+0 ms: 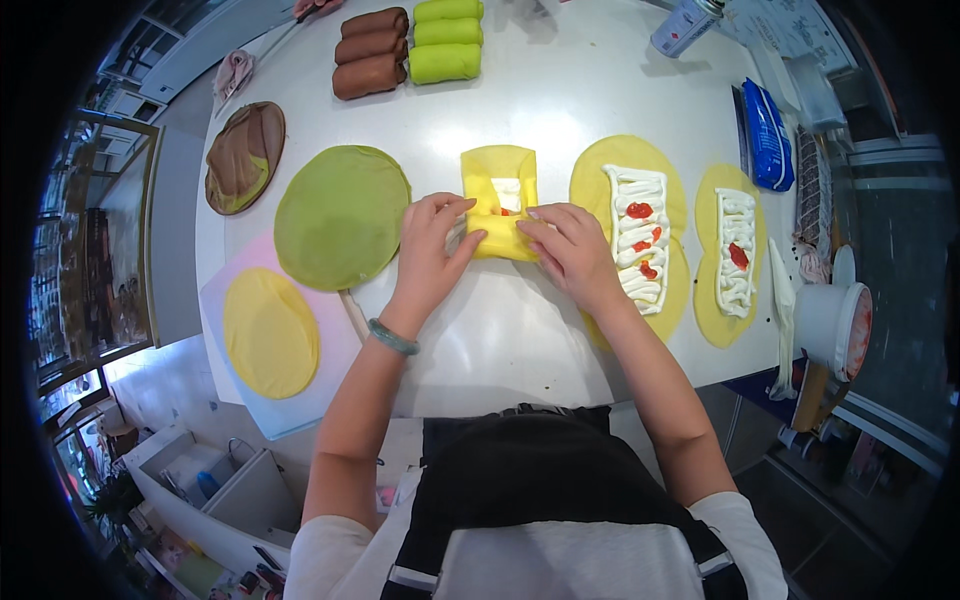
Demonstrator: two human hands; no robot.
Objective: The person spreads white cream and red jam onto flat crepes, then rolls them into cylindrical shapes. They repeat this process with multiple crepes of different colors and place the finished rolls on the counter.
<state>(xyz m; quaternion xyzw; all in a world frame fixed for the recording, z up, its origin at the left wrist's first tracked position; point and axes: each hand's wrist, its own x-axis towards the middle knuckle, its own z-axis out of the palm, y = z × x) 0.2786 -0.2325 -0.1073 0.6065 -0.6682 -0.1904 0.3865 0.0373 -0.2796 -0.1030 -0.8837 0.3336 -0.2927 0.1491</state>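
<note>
Well — crepe [502, 238] (yellow) between hands [432, 243] [578, 252].

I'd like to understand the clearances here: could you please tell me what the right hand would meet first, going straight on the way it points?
The right hand would first meet the partly folded yellow pancake; it seems to touch its right end, though one view leaves depth unclear.

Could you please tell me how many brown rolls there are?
3: the far brown roll, the middle brown roll and the near brown roll, in a column just left of the green rolls. None appears hidden.
</note>
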